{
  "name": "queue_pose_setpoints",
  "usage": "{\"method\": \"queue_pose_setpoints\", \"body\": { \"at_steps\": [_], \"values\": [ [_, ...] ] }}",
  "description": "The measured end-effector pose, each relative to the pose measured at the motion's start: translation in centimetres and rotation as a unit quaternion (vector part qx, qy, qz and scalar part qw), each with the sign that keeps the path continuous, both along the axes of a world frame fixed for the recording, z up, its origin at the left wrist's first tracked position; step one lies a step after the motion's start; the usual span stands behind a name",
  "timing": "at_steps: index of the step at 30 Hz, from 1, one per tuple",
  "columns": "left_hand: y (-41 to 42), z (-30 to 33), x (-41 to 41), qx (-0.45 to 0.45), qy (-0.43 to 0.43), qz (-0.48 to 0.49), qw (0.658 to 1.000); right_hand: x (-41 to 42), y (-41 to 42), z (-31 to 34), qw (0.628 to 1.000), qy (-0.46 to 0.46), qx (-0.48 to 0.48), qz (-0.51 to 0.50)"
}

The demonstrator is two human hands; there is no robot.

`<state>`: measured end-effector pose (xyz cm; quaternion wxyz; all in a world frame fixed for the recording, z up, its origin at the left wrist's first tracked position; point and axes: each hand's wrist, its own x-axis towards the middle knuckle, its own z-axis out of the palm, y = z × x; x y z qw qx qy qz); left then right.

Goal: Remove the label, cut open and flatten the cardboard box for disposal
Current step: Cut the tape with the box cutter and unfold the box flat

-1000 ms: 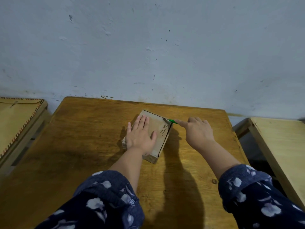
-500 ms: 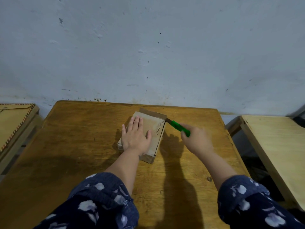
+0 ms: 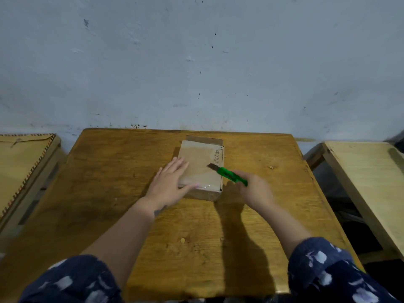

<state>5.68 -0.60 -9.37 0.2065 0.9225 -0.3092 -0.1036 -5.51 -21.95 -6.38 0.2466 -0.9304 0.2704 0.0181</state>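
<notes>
Head view: the cardboard box [image 3: 201, 167] is lying closed near the desk [image 3: 109, 171] far edge. The left hand [image 3: 168, 184], fingers spread flat, is pressing its near-left corner. The right hand [image 3: 254, 189] is clenching a green cutter [image 3: 227, 174], blade over the top face. Cutting and flattening appear outstanding; the label's status is unclear.

Both arms come in from the bottom of the frame with bare forearms, sleeves pushed up near the elbows. The left sleeve [image 3: 72, 281] in the lower left and the right sleeve [image 3: 332, 272] in the lower right are the same fabric: dark navy with scattered pale white-ish blotchy flower-like shapes. Small dark mark on the left wrist [image 3: 158, 212].
</notes>
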Motion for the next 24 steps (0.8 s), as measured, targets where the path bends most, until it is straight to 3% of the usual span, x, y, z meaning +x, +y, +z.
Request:
{"method": "queue_pose_setpoints", "body": {
  "at_steps": [4,9,24],
  "values": [
    [2.7,-0.2,0.2,-0.012,-0.037,-0.046,0.998,-1.7,2.3,0.3,0.992,-0.041,-0.082,0.09],
    [2.7,0.0,0.3,-0.024,-0.054,-0.038,0.998,-1.9,5.2,1.4,0.967,-0.087,-0.176,0.163],
    [2.4,0.2,0.2,-0.023,-0.042,-0.017,0.999,-0.5,7.1,2.1,0.947,-0.082,-0.235,0.204]
  ]
}}
